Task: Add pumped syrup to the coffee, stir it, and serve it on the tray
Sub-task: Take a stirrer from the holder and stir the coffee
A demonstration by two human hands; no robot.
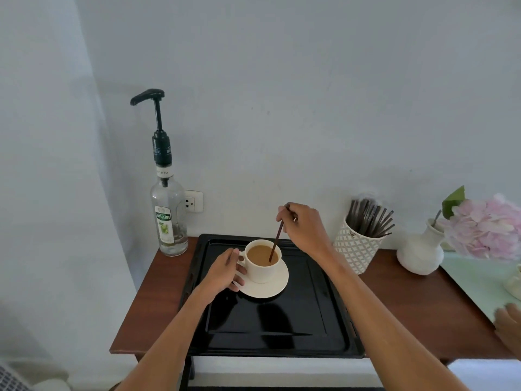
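A white cup of milky coffee (260, 270) stands on a white saucer (275, 287) in the far left part of the black tray (310, 320). My left hand (222, 272) grips the cup at its handle side, fingers resting on the saucer's edge. My right hand (303, 227) pinches the top of a dark stir stick (276, 239), whose lower end is dipped in the coffee. A clear syrup bottle (169, 215) with a tall black pump stands at the table's far left corner, beside the tray, nearly empty.
A patterned white holder (355, 249) full of dark stir sticks stands right of the tray. Further right are a white vase (421, 252) with pink flowers (485, 224), and another person's hand (510, 325) at the right edge. A wall socket (193, 201) sits behind the bottle.
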